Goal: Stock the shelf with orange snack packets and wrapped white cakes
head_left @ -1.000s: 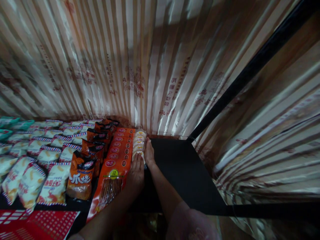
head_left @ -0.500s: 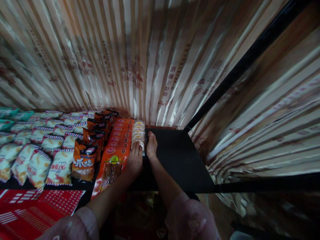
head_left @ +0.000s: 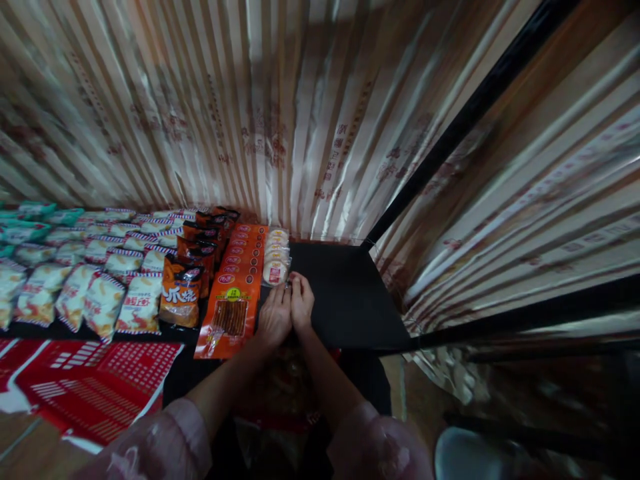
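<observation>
A row of round, white snacks in clear wrappers (head_left: 276, 257) lies on a black shelf, the nearest one with a red label. My left hand (head_left: 275, 315) is at the near end of this row, fingers stretched forward and close together, palm down. Right beside it, my right hand (head_left: 302, 303) stands on edge with its fingers extended, touching or almost touching the left. Neither hand visibly holds anything, though the palms are hidden. Left of the row, flat orange packs of brown sticks (head_left: 231, 293) overlap in a line.
Orange-and-black snack bags (head_left: 180, 293), white snack bags (head_left: 137, 303) and green bags (head_left: 25, 231) fill the shelf's left. Bare black shelf surface (head_left: 345, 293) extends to the right, bounded by a dark post (head_left: 450, 137). Red baskets (head_left: 110, 380) sit below. Patterned sheeting (head_left: 280, 107) hangs behind.
My left hand has slid back off the white snacks to their near end. My right hand has come back from the row's side to meet it. The view has shifted slightly.
</observation>
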A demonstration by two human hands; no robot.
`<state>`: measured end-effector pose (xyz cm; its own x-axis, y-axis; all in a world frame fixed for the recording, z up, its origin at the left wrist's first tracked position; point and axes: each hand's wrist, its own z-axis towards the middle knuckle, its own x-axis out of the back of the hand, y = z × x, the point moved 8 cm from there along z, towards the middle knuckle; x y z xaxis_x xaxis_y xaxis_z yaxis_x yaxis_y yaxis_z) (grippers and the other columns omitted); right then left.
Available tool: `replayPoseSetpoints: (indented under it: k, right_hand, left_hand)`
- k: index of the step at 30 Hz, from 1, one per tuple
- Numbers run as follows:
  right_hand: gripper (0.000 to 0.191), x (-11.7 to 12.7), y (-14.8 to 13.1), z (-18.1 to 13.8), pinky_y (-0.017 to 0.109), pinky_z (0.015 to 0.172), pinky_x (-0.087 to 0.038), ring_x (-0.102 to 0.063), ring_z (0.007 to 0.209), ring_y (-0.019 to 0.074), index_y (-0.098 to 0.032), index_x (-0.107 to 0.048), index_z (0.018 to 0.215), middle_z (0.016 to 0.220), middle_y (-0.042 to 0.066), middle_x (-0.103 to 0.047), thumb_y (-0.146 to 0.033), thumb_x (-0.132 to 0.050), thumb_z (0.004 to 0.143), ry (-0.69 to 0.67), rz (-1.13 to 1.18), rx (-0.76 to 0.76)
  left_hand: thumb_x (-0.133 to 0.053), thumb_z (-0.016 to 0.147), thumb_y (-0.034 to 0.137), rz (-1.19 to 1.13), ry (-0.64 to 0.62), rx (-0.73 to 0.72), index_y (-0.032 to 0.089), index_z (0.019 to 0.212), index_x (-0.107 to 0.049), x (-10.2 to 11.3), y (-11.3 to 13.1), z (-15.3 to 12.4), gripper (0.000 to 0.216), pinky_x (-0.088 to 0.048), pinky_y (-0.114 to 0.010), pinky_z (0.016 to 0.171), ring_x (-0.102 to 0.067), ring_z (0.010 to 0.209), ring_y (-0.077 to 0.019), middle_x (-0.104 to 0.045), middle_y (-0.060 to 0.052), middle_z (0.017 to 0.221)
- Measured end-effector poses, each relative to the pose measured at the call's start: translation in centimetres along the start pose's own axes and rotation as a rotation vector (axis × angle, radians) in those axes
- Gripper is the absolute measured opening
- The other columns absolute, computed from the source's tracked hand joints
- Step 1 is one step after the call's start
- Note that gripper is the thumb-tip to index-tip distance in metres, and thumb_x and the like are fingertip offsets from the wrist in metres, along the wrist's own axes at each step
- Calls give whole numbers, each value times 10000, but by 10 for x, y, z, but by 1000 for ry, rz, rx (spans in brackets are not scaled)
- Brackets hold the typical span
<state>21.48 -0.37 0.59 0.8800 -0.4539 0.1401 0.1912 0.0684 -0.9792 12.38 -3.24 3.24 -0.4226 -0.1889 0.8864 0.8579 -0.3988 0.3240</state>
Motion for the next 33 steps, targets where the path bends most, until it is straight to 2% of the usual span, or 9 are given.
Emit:
replayPoseSetpoints:
  k: [6,14,17,21,24,26,33]
  right_hand:
    - [319,8,7,-31,285,738,-478,-605,801,156,-171,-587,934,948,71,-651,-392,-416,780,-60,77,-57]
    - [249,18,0,-78,288,734,-473,-604,812,171,-171,-609,833,869,68,-659,-344,-442,772,-72,31,-17]
    - [243,19,-9,-99,284,735,-466,-602,795,167,-181,-617,803,828,55,-661,-317,-416,791,-131,-6,30]
    - [245,16,-7,-129,272,726,-456,-599,765,159,-202,-614,773,792,38,-662,-302,-393,807,-244,-114,36]
    - [246,15,6,-147,265,728,-449,-593,742,154,-209,-615,765,775,30,-658,-298,-389,803,-273,-175,58]
    - [248,10,22,-156,266,738,-447,-590,749,155,-197,-619,765,787,37,-658,-288,-390,798,-315,-215,35]
    - [328,-20,82,-172,282,825,-425,-607,858,172,-174,-643,869,927,77,-669,-254,-329,816,-470,-383,-220]
  left_hand:
    - [-368,817,133,-59,-12,-38,97,1252,-411,3,13,-34,439,-400,-341,967,-464,1139,-193,-515,-135,1232]
    - [-357,796,108,-224,-5,-8,93,1196,-453,10,16,-83,412,-416,-350,945,-464,1105,-197,-533,-140,1161]
    - [-368,792,117,-271,0,-31,91,1200,-447,8,16,-104,416,-447,-336,902,-500,1042,-188,-560,-133,1086]
    - [-391,782,148,-252,11,-63,38,1236,-409,-4,10,-133,467,-474,-341,862,-524,1025,-206,-567,-174,1056]
    - [-379,769,140,-236,-37,-73,86,1238,-432,-18,1,-152,475,-465,-373,886,-509,1083,-221,-544,-176,1149]
    - [-383,754,126,-255,-109,-28,105,1241,-442,-29,-7,-161,492,-458,-369,902,-510,1096,-218,-533,-166,1187]
    - [-369,716,63,-364,-340,221,115,1216,-491,-57,-39,-174,518,-431,-324,930,-536,1072,-198,-552,-140,1192]
